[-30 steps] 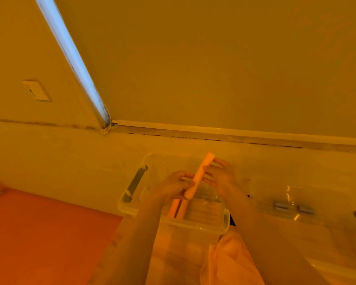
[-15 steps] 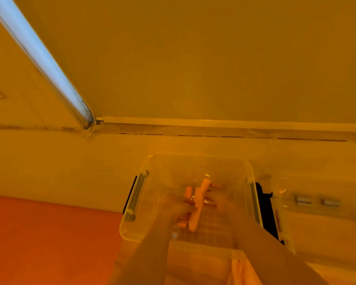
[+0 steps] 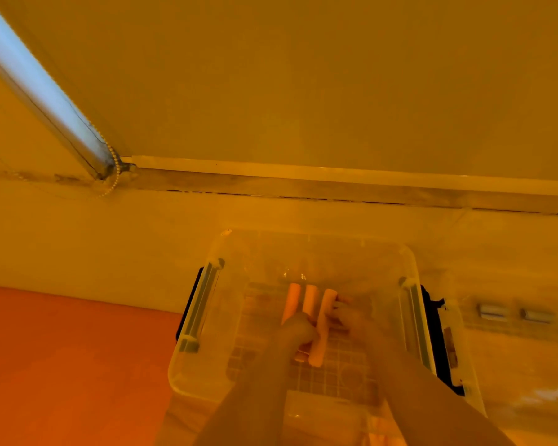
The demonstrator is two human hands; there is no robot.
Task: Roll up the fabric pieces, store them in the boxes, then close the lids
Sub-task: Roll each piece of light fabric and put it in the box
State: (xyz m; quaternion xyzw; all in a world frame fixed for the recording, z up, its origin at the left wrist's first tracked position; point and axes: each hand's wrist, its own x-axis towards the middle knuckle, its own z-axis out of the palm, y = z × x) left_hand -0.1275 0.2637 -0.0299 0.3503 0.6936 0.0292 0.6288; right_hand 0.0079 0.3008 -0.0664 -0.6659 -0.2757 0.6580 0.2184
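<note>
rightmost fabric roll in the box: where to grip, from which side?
Grip the rightmost roll mid-length, from above. It lies flat on the box floor against its neighbour, so only its top and right flank are free; the walls block side access.

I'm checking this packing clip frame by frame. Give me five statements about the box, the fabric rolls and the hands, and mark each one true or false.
1. Three fabric rolls lie side by side in the clear box. True.
2. The box's lid is shut. False: the box is open on top and both hands reach into it.
3. The right hand touches the rightmost roll. True.
4. The left hand rests on the orange surface outside the box. False: it is inside the box, at the rolls.
5. The rolls stand upright on their ends. False: they lie flat on the box's floor.
</note>
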